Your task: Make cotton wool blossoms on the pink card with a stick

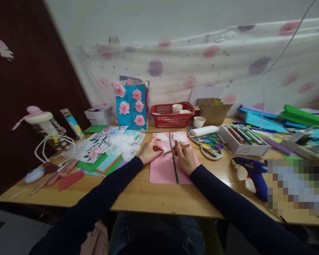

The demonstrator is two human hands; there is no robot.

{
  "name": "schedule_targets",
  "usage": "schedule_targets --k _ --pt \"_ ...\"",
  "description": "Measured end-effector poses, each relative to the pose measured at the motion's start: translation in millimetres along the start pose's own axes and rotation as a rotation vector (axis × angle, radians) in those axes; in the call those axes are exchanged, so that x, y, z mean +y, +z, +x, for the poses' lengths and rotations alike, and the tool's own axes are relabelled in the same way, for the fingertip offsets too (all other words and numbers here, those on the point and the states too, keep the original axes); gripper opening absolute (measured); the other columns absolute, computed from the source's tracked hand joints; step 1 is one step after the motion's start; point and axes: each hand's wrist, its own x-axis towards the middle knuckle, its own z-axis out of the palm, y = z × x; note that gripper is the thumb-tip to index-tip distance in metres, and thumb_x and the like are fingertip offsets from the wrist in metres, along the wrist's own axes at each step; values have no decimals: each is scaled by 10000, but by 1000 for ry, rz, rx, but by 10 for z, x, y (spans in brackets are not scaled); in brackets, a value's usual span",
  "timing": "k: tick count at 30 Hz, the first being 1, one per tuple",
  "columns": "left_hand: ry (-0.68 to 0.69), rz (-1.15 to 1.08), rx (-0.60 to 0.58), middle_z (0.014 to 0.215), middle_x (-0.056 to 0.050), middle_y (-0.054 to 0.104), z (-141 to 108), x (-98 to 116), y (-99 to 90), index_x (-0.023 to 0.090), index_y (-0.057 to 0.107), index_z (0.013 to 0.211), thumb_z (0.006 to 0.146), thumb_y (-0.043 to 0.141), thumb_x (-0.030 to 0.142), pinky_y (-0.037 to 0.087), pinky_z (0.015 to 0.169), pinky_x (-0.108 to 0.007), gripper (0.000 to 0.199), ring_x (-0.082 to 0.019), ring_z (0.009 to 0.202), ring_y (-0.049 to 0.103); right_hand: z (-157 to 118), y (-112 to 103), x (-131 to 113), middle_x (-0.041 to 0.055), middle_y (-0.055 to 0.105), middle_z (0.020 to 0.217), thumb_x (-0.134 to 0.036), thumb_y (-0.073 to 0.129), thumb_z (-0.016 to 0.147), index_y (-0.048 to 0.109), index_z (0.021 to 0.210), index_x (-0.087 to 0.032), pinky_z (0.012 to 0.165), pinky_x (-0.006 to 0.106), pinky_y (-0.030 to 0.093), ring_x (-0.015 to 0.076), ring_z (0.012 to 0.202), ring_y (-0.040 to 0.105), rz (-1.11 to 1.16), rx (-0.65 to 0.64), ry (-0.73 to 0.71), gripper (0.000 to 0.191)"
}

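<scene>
On the pink paper (159,171), a dark green strip (172,152) runs from top to bottom, with white fluffy cotton tufts (161,137) on each side near the top. My right hand (185,158) is closed around a flat wooden craft stick (184,146), whose far end points left across the strip. My left hand (151,150) rests at the paper's left part with fingers curved and somewhat apart. Its fingertips are close to the stick's left end, beside a small whitish patch. Whether the stick touches that patch is too small to tell.
Left lie cotton (123,144) and coloured sheets (91,163). Behind stand a blue flower picture (126,122) and a red basket (172,121). Rightward are scissors (212,153), a paint palette (212,140), a white box (241,150) of pens and a blue glue gun (255,170).
</scene>
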Motion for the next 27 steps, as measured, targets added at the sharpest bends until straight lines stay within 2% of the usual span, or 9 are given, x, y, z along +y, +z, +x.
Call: schedule_targets --k 6,14,22,27 --pt "3 -7 12 725 -21 690 20 -36 22 151 492 1023 624 636 48 501 670 -235 436 -132 681 657 -10 25 31 5 576 593 -376 346 910 516 725 -196 557 248 379 143 541 526 -44 -65 -9 308" --pt "13 2 7 726 -9 688 13 -36 26 161 498 1006 630 616 35 492 684 -230 413 -127 700 660 10 21 48 12 585 615 -354 342 908 503 716 -202 581 251 383 150 577 544 -85 -106 -18 293" --pt "78 99 15 794 -30 694 8 -111 -48 157 513 1022 647 573 41 482 711 -254 397 -137 746 652 6 22 19 22 595 628 -336 337 903 490 706 -209 595 256 392 159 599 561 -112 -126 -24 280" --pt "32 70 42 891 -70 669 10 -175 -81 134 524 1013 633 552 16 480 617 -209 398 -115 701 643 20 39 18 23 613 643 -337 328 906 476 714 -210 587 249 396 155 592 567 -112 -141 2 273"
